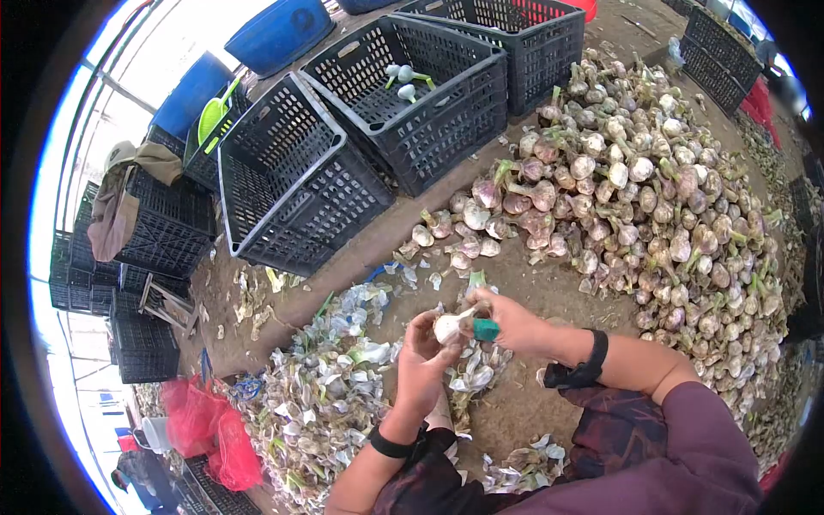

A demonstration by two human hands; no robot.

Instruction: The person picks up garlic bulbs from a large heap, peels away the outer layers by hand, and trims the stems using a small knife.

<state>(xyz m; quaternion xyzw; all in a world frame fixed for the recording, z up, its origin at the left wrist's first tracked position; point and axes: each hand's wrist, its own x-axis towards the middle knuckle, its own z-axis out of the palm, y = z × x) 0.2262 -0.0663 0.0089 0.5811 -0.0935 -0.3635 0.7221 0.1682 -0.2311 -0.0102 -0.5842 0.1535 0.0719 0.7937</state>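
My left hand (pixel 423 350) is closed round a white garlic bulb (pixel 447 330), with the fingers on its side. On the right, my right hand (pixel 508 321) is closed at the bulb's stem end, its thumb and fingers near the stem. Green material (pixel 486 330), perhaps tape or a tool handle, shows at my right fingers; its exact kind is hidden. Loose peeled skins (pixel 343 378) lie in a heap left of my left hand. A big pile of unpeeled garlic bulbs (pixel 635 184) rises beyond my right hand.
Black plastic crates stand ahead: a near-left crate (pixel 296 193), a middle crate (pixel 429 129) with a few trimmed bulbs (pixel 407 75) inside, and another crate (pixel 536 51) to the right. Red mesh bags (pixel 206 429) lie at left. Blue tubs (pixel 279 34) stand behind the crates.
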